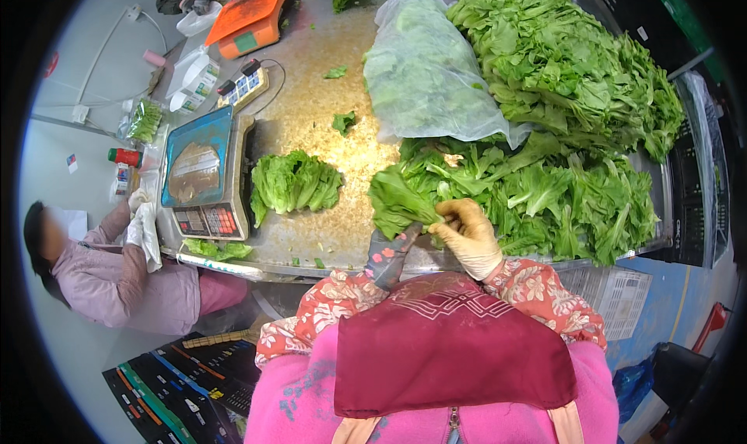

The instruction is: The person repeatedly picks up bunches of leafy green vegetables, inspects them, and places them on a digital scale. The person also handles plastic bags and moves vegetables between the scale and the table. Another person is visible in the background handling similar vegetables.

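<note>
A small bunch of green leafy lettuce (402, 202) is held between my two gloved hands, just above the near edge of the metal table (303, 111). My left hand (392, 257), in a grey glove with pink flowers, supports it from below; the leaves hide most of its fingers. With a cream rubber glove on, my right hand (470, 237) pinches the stem end at the bunch's right. Loose lettuce leaves (560, 204) spread to the right of my hands. Left of them, a gathered bundle of lettuce (296, 182) lies by itself.
A digital scale (198, 161) stands at the left, with a power strip (245, 88) and an orange scale (248, 21) beyond. Translucent sheeting (432, 70) covers lettuce beside a tall heap (560, 59). One person (125, 269) stands left; another's gloved hands (203, 1) show at the far end.
</note>
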{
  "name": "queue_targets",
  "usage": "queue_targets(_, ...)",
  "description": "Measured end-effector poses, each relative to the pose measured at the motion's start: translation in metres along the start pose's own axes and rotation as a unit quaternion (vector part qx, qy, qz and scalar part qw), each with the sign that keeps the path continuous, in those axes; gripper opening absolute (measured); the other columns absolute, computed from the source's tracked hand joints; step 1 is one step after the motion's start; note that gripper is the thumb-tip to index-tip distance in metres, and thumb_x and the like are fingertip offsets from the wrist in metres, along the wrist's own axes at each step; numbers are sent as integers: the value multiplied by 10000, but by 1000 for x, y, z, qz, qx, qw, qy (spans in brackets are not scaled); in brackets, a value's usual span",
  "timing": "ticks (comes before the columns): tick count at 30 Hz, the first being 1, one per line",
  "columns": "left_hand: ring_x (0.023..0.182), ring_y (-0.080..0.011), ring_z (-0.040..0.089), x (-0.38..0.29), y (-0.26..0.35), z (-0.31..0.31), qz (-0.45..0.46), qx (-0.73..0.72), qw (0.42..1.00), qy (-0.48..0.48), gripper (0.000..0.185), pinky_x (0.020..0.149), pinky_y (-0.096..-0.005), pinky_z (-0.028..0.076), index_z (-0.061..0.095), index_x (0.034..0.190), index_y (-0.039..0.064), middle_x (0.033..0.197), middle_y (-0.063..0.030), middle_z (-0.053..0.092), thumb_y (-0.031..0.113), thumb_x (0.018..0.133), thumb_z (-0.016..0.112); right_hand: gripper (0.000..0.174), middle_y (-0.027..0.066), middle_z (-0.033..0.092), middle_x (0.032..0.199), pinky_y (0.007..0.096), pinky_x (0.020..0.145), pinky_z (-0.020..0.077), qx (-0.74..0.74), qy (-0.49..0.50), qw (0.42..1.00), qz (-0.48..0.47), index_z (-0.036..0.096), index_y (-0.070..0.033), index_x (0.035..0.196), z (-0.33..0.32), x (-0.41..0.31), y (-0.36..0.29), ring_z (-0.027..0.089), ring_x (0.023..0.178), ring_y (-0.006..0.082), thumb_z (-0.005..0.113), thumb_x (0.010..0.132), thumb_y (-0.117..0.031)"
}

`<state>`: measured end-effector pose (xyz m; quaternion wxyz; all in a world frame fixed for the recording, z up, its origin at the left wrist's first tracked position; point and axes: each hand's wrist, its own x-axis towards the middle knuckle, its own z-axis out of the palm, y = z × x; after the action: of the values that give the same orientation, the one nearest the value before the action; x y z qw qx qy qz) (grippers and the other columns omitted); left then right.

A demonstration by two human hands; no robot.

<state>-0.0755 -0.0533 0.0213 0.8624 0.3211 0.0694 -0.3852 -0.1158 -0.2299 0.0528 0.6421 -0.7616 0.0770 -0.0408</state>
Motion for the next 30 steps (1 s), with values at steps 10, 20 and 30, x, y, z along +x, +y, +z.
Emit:
queue_targets(10, 1049, -263, 558, 5, -9, -13, 16, 29, 999, 4, 443, 917, -378, 460, 412, 1252, 11, 1197, -115, 535, 82, 851, 585, 325, 74, 589, 778, 220, 456, 465, 321, -20, 921, 222, 522, -12, 989, -7, 6, 10, 576, 593, 122, 567, 888, -318)
queue_targets(20, 1025, -223, 570, 17, -20, -29, 112, 110, 988, -2, 430, 868, -337, 485, 433, 1243, -6, 1206, -120, 535, 51, 842, 577, 294, 48, 572, 732, 173, 444, 412, 267, -113, 936, 198, 535, -16, 902, 4, -7, 12, 515, 542, 80, 502, 896, -308)
queue_targets(30, 1156, -209, 460, 19, -15, -39, 92, 13, 985, -146, 553, 974, -330, 393, 333, 1323, 21, 1280, -122, 449, 171, 857, 589, 326, 40, 571, 707, 187, 396, 416, 314, -179, 882, 303, 585, 2, 894, -4, -2, -5, 546, 510, 98, 509, 906, -314)
